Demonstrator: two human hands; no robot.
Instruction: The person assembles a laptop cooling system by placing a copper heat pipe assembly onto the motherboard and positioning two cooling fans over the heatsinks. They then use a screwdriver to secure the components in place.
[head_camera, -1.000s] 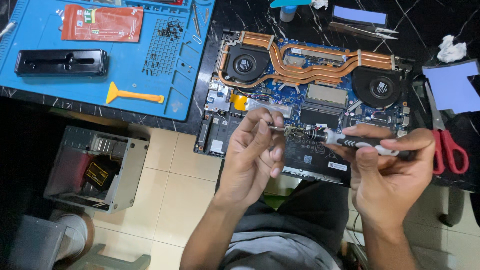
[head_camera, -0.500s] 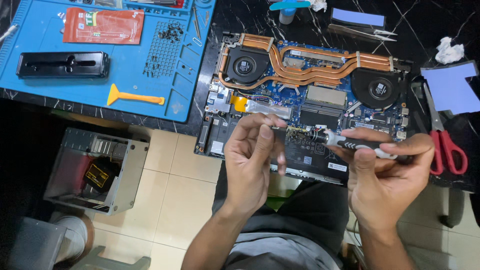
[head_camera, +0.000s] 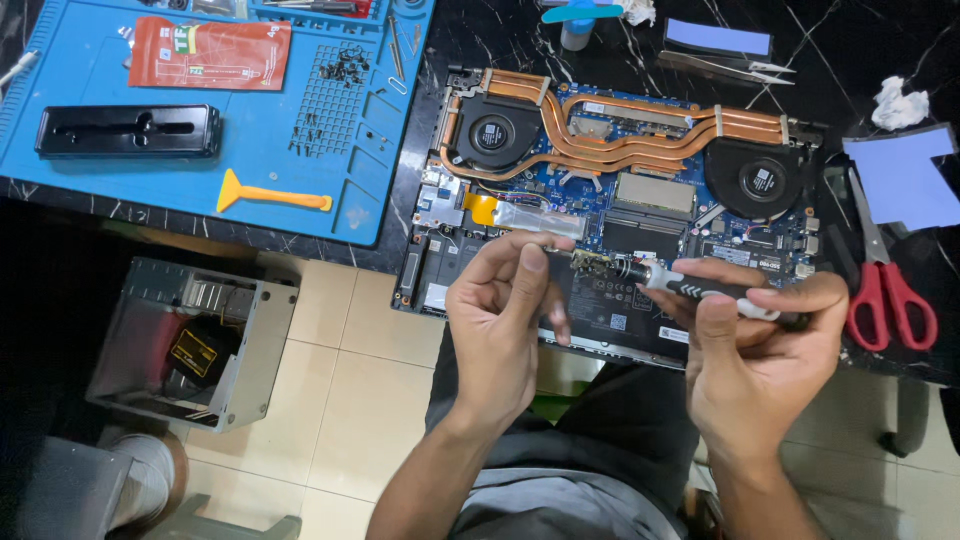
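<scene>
An opened laptop (head_camera: 620, 190) lies on the dark marble table, its two fans, copper heat pipes and blue board exposed. My right hand (head_camera: 760, 350) grips a black and silver precision screwdriver (head_camera: 700, 288), held level with its tip pointing left over the laptop's near edge. My left hand (head_camera: 505, 320) is beside the tip, thumb and forefinger pinched together at the bit; whatever they pinch is too small to make out.
A blue work mat (head_camera: 260, 120) at the left holds an orange pry tool (head_camera: 270, 195), a black tray (head_camera: 128, 130), a red packet (head_camera: 210, 52) and several loose screws (head_camera: 335, 70). Red-handled scissors (head_camera: 885, 280), blue pads and tweezers lie at the right. A grey metal box (head_camera: 190, 340) stands on the tiled floor.
Both hands stay over the laptop's near edge. My left fingers have shifted slightly at the screwdriver tip; the screwdriver remains level.
</scene>
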